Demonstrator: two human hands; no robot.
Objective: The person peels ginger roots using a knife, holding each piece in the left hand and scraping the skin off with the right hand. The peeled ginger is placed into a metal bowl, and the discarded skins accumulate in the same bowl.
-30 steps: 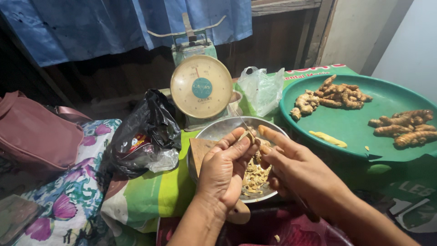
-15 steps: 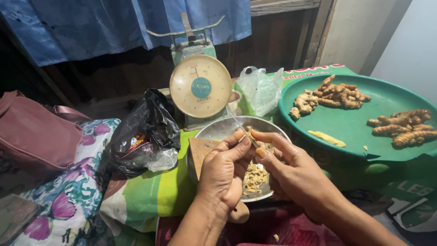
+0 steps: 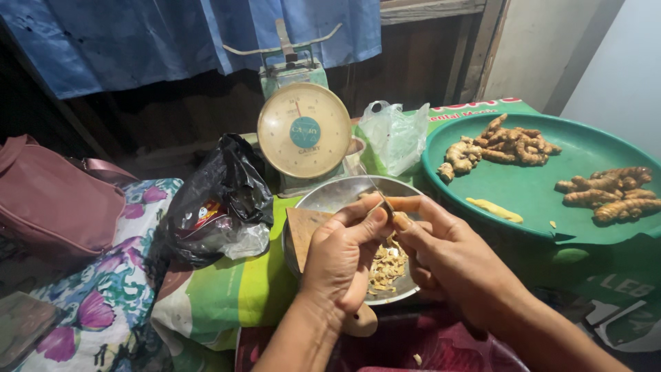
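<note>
You held a small piece of root [image 3: 387, 207] between the fingers [image 3: 372, 215] of both hands, just above the metal bowl [image 3: 330, 195]. Most of it was hidden by your fingertips; only a thin, pale tip showed, pointing up and away from you. The round, shiny bowl sat on the green and yellow cloth. Inside it lay a heap of light brown peelings [image 3: 387, 265], dry and curled, partly covered by your hands.

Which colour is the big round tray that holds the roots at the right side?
The round tray is green, seen best in the head view, the only view.
</note>
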